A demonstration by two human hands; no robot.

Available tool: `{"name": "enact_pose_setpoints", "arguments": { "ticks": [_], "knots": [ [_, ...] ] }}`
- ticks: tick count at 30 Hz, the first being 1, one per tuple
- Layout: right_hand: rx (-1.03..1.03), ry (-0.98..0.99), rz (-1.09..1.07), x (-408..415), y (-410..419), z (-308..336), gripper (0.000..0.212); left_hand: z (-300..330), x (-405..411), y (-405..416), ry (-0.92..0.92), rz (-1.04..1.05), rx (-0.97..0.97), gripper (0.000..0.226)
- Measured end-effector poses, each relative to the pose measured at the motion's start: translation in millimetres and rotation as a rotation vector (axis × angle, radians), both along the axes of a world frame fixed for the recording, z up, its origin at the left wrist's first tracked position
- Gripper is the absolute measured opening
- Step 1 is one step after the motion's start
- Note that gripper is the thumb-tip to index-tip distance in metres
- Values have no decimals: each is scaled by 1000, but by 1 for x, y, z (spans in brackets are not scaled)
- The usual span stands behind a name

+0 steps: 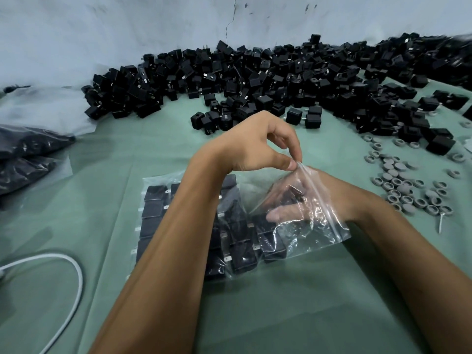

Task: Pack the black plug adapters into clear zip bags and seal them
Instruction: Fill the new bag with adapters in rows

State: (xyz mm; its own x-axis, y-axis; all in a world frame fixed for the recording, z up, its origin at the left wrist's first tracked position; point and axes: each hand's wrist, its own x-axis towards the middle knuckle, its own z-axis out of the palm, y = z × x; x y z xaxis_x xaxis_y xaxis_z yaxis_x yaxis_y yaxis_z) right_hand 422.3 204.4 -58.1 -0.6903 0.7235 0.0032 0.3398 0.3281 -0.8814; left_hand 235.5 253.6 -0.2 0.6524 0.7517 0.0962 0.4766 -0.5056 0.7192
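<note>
Here the clear zip bag (301, 226) lies on the green cloth (281, 315) near the middle of the bench, thin, glossy and crinkled, its open mouth turned to the right. Inside it, matte black plug adapters (245, 256) sit in rough rows, boxy cubes with small metal prongs showing. The left hand (251, 146) pinches the bag's upper lip between thumb and forefinger and holds it lifted. The right hand (288, 200) is inside the bag, seen blurred through the film, its fingers curled round a black adapter (295, 194).

Along the far edge of the bench a long heap of loose adapters (255, 80) is banked against a pale blue wall (127, 29) that is scuffed and has a thin crack running down it. Toward the right edge lies a scatter of small grey rings and caps (406, 185), dull and rubbery looking. At the left edge are filled plastic bags (28, 149) of dark parts, and near the front left corner a smooth white cable (74, 272) curves over the cloth, which lies in soft folds
</note>
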Motion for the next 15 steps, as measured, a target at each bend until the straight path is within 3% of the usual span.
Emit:
{"name": "enact_pose_setpoints", "arguments": {
  "ticks": [3, 7, 11, 13, 15],
  "knots": [
    [98, -5, -83, 11, 3, 4, 22, -2, 0, 1, 7, -1, -1, 12],
    [36, 1, -423, 36, 18, -1, 8, -6, 1, 5, 65, 47, -16, 11],
    [269, -150, -849, 39, 31, -17, 8, -12, 3, 6, 169, 68, -35, 9],
    [355, -218, -917, 36, 39, -19, 8, -13, 4, 6, 203, 67, -44, 10],
    [492, -427, -881, 33, 55, -21, 28, -12, 4, 6, 209, 68, -49, 10]
  ]
}}
